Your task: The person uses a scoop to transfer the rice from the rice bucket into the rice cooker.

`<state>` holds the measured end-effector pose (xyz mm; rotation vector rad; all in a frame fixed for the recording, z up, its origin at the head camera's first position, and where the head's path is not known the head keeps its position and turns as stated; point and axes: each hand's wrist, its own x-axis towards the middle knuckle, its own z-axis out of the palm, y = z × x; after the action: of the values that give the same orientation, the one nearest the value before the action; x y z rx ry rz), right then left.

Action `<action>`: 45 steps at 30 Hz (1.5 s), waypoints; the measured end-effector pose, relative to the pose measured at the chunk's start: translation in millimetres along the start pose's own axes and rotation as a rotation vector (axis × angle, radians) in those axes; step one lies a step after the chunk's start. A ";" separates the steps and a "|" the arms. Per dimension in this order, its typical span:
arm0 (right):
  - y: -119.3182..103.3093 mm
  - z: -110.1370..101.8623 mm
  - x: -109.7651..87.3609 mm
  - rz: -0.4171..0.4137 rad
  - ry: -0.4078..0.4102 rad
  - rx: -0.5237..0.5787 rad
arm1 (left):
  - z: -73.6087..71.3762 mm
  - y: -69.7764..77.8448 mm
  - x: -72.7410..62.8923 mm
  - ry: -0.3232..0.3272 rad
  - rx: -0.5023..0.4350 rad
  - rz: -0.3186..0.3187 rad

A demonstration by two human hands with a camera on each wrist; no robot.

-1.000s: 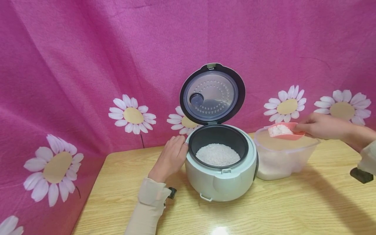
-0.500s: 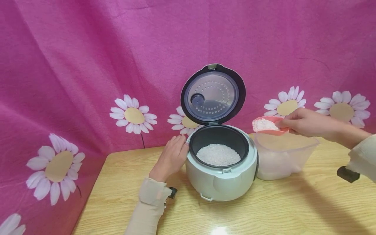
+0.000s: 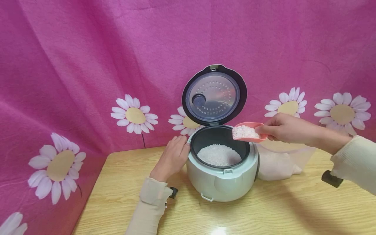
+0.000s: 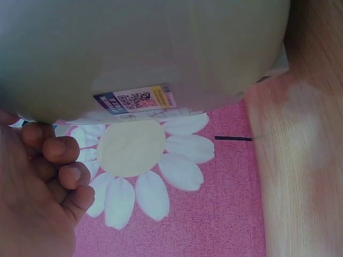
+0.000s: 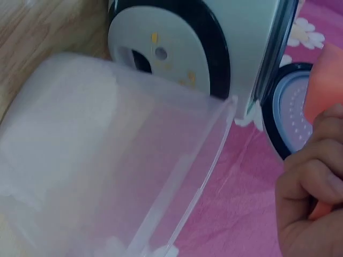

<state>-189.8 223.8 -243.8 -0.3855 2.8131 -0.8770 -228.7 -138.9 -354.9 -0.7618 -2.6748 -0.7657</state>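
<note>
A pale green rice cooker (image 3: 223, 186) stands with its lid (image 3: 215, 98) raised; white rice (image 3: 218, 155) lies in its dark inner pot (image 3: 202, 137). My left hand (image 3: 171, 156) holds the cooker's left rim. In the left wrist view its curled fingers (image 4: 61, 150) are by the cooker's upper edge. My right hand (image 3: 289, 129) grips a pink scoop (image 3: 258, 137) by its handle, with rice heaped in it. The scoop is level over the right side of the pot opening. In the right wrist view the curled fingers (image 5: 321, 155) wrap the handle.
A translucent plastic container (image 3: 282, 163) stands right against the cooker's right side, partly hidden under my right arm. Behind the wooden table (image 3: 123, 189) hangs a magenta cloth (image 3: 147, 49) with daisies.
My right hand has carried the rice-filled scoop leftward from above the plastic container to over the cooker's pot. My left hand has stayed at the rim.
</note>
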 end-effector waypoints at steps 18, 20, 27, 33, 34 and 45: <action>-33.6 41.3 -1.1 -0.123 0.115 -0.253 | -0.2 1.4 -0.1 -0.023 0.000 -0.027; -34.5 45.9 -2.3 -0.156 0.172 -0.302 | -0.2 1.3 0.0 -0.020 -0.005 -0.028; -33.5 55.7 -1.1 -0.214 0.300 -0.421 | 0.2 0.4 -0.2 -0.016 0.003 -0.019; -31.9 57.3 0.1 -0.227 0.339 -0.462 | -0.4 0.5 0.0 -0.010 0.018 -0.013; -31.7 57.6 0.0 -0.233 0.349 -0.472 | -0.6 0.8 -0.1 -0.009 0.019 -0.012; -23.4 61.7 1.2 -0.349 0.476 -0.607 | -0.6 1.3 -1.0 -0.020 0.002 -0.024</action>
<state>-171.8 172.0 -280.6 -0.8689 3.4937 -0.1284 -227.1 -138.7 -354.2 -0.7420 -2.7074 -0.7648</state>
